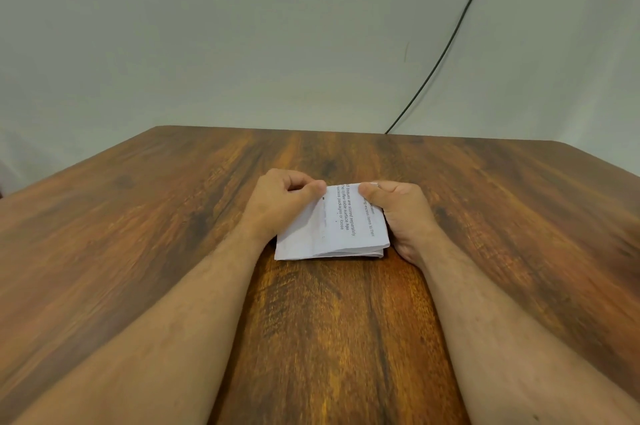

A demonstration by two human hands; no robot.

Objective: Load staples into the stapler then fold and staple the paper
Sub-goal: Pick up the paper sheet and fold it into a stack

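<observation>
A folded paper (334, 222) sits on the wooden table (138, 216), right between the two hands. It is white and folded into a small thick square. The folded edges are stacked at the side near the person.

The left hand (280, 197) is curled up and pinches the far left corner of the paper with its thumb and fingers. The right hand (398, 208) is curled too and pinches the far right corner. Its thumb lies on top of the paper, and the heel of this hand rests on the table just beside the paper's right edge. Both bare arms reach in from the near side of the table.

There is small grey print on the paper, turned sideways. Some words can be read: "tissues are stored separately", "coffee table surface has", "packages or loose" and "excess items to their". The rest is too small or hidden under the thumbs.

Past the hands, a thin dark cord (450, 43) runs down the pale wall (207, 26) to the table's far edge.
</observation>
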